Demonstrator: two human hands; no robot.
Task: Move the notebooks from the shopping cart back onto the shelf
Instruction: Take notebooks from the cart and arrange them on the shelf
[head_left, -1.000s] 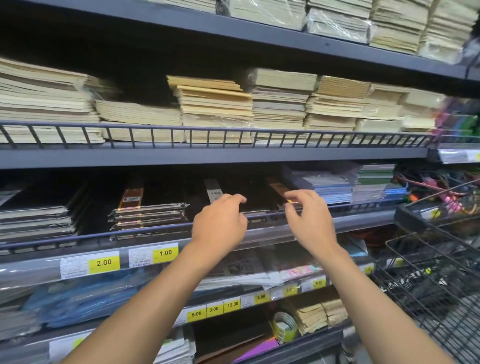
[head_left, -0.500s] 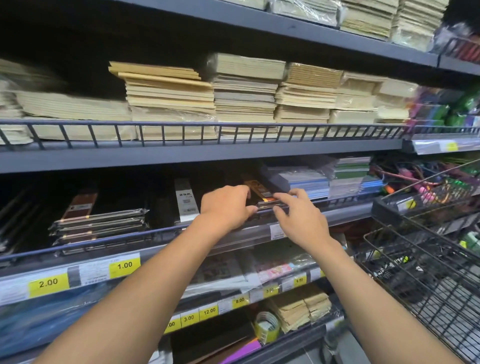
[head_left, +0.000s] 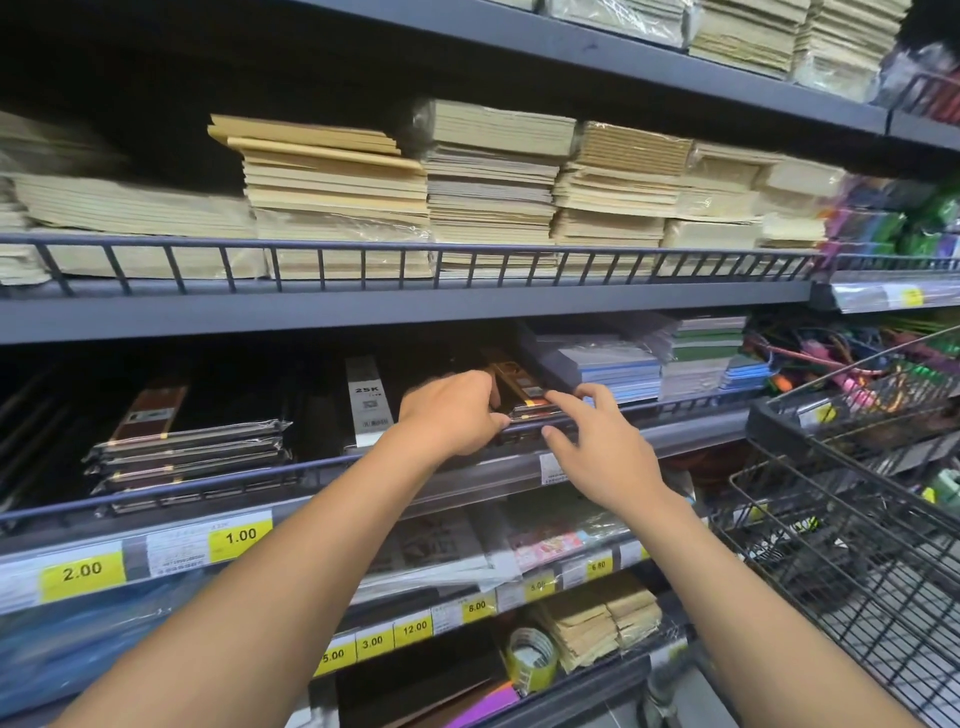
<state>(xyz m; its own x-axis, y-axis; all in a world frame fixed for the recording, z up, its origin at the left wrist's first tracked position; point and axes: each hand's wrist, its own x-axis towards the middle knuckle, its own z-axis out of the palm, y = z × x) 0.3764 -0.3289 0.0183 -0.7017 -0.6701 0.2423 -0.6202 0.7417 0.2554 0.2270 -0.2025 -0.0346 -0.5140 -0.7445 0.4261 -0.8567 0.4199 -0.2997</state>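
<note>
On mid shelf (head_left: 208, 480), left grip (head_left: 452, 415) & right grip (head_left: 597, 449) have come closer: left curls round dark notebooks (head_left: 522, 387), right is spread, fingertips touching them; stack nearly put back

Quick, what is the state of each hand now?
Left hand: closed, gripping the dark notebook stack.
Right hand: open, straight fingers touching that stack.
</note>
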